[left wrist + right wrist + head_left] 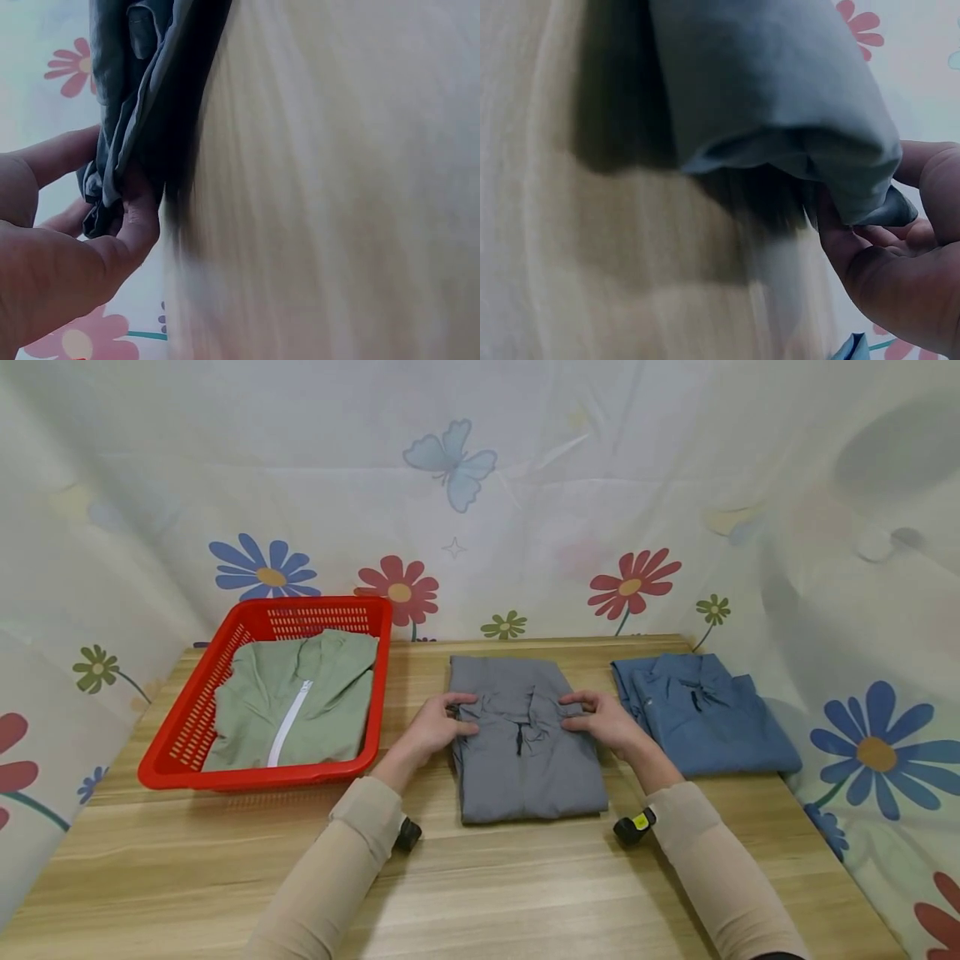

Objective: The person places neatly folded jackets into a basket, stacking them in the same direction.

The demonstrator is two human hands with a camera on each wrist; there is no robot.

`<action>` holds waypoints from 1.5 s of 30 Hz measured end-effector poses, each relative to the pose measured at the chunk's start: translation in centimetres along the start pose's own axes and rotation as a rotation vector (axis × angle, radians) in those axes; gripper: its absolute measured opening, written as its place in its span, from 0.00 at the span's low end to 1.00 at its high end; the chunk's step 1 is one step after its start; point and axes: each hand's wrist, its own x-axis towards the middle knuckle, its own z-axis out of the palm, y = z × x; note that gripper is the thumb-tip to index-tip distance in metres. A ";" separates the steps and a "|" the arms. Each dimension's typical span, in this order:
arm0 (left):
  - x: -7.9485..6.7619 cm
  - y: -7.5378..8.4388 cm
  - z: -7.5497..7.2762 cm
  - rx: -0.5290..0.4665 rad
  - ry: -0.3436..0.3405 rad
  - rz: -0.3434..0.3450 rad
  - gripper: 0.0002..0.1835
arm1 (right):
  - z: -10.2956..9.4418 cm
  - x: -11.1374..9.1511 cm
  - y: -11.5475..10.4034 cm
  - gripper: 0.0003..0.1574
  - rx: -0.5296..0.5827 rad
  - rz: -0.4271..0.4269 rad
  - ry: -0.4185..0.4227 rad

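Observation:
A folded grey jacket (525, 760) lies in the middle, its collar and a short dark zip facing up. My left hand (438, 724) pinches its left edge, and the left wrist view shows the thumb and fingers (67, 155) on either side of the bunched cloth (124, 135). On the opposite edge my right hand (606, 721) has hold of the jacket at about the same height. The right wrist view shows its thumb under the cloth (780, 82) and fingers on top. Part of the jacket's side stands off the table there, with a dark shadow beneath.
A red plastic basket (384, 693) stands on the left, holding a green jacket (322, 718) with a white zip. To the right lies a folded blue jacket (712, 735). The wooden table (517, 893) meets a flower-printed curtain (540, 552) behind and at both sides.

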 end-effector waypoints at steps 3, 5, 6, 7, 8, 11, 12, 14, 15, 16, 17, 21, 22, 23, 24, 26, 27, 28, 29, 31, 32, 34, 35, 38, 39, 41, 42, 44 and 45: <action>-0.1 0.2 -0.1 -0.016 0.013 0.003 0.29 | 0.0 -0.2 -0.3 0.30 0.001 0.004 0.008; -0.3 0.4 -0.1 -0.020 0.024 0.007 0.28 | -0.1 -0.4 -0.5 0.30 -0.008 0.003 0.013; -0.4 0.5 -0.1 -0.020 0.030 0.009 0.28 | -0.1 -0.5 -0.7 0.30 -0.017 -0.001 0.015; -0.4 0.7 -0.1 -0.017 0.035 0.012 0.28 | -0.2 -0.5 -0.8 0.30 -0.027 -0.006 0.018; -0.5 0.8 -0.1 -0.016 0.042 0.015 0.28 | -0.2 -0.6 -0.9 0.30 -0.033 -0.012 0.019; -0.6 1.1 -0.1 -0.013 0.057 0.025 0.28 | -0.4 -0.7 -1.3 0.30 -0.050 -0.023 0.027; -0.6 1.1 -0.1 -0.011 0.061 0.028 0.28 | -0.4 -0.7 -1.4 0.30 -0.052 -0.027 0.028; -0.6 1.3 -0.1 -0.009 0.070 0.034 0.27 | -0.5 -0.9 -1.6 0.30 -0.055 -0.031 0.030; -0.7 1.4 -0.2 -0.007 0.073 0.037 0.27 | -0.6 -0.9 -1.7 0.30 -0.058 -0.032 0.031; -0.7 1.5 -0.2 -0.003 0.076 0.039 0.28 | -0.7 -1.0 -1.8 0.30 -0.061 -0.033 0.030; -0.7 1.6 -0.2 -0.001 0.081 0.042 0.28 | -0.7 -1.0 -1.9 0.30 -0.060 -0.034 0.029; -1.1 2.4 -0.4 -0.001 0.093 0.056 0.28 | -1.0 -1.1 -2.2 0.30 -0.051 -0.041 0.028; -1.2 2.7 -0.5 -0.002 0.096 0.058 0.28 | -1.1 -1.1 -2.3 0.30 -0.049 -0.044 0.027; -1.3 2.9 -0.6 0.000 0.101 0.060 0.28 | -1.1 -1.1 -2.5 0.30 -0.044 -0.046 0.028; -1.3 3.1 -0.6 -0.002 0.102 0.061 0.28 | -1.1 -1.1 -2.6 0.30 -0.044 -0.050 0.029; -1.5 3.4 -0.8 0.004 0.108 0.058 0.27 | -1.2 -1.1 -3.0 0.30 -0.040 -0.053 0.032; -1.6 3.6 -0.9 0.003 0.108 0.057 0.27 | -1.2 -1.2 -3.3 0.30 -0.036 -0.053 0.033; -1.7 3.8 -1.0 -0.003 0.106 0.058 0.27 | -1.2 -1.3 -3.5 0.30 -0.036 -0.054 0.034; -1.8 3.9 -1.2 -0.006 0.107 0.060 0.27 | -1.2 -1.3 -3.8 0.30 -0.036 -0.055 0.035; -2.1 4.1 -1.5 -0.010 0.105 0.068 0.27 | -1.2 -1.5 -4.2 0.30 -0.035 -0.061 0.036; -2.2 4.3 -1.7 -0.015 0.104 0.072 0.27 | -1.2 -1.5 -4.5 0.30 -0.034 -0.066 0.036; -2.5 4.5 -2.0 -0.013 0.106 0.081 0.27 | -1.1 -1.6 -5.0 0.30 -0.036 -0.075 0.040; -2.7 4.6 -2.3 -0.009 0.111 0.083 0.27 | -1.0 -1.7 -5.2 0.30 -0.036 -0.080 0.040; -3.0 5.0 -3.0 -0.005 0.114 0.086 0.27 | -0.9 -1.7 -6.1 0.30 -0.033 -0.090 0.042; -3.1 5.1 -3.3 0.000 0.116 0.090 0.27 | -0.8 -1.7 -6.3 0.30 -0.034 -0.092 0.041; -3.3 5.3 -3.8 0.005 0.112 0.096 0.27 | -0.7 -1.6 -6.7 0.29 -0.032 -0.096 0.039; -3.3 5.4 -4.1 0.011 0.110 0.101 0.27 | -0.6 -1.5 -6.9 0.29 -0.033 -0.100 0.037; -3.5 5.6 -4.6 0.027 0.110 0.114 0.27 | -0.5 -1.4 -7.4 0.29 -0.036 -0.107 0.034; -3.6 5.7 -4.9 0.037 0.110 0.120 0.27 | -0.4 -1.3 -7.6 0.29 -0.040 -0.112 0.033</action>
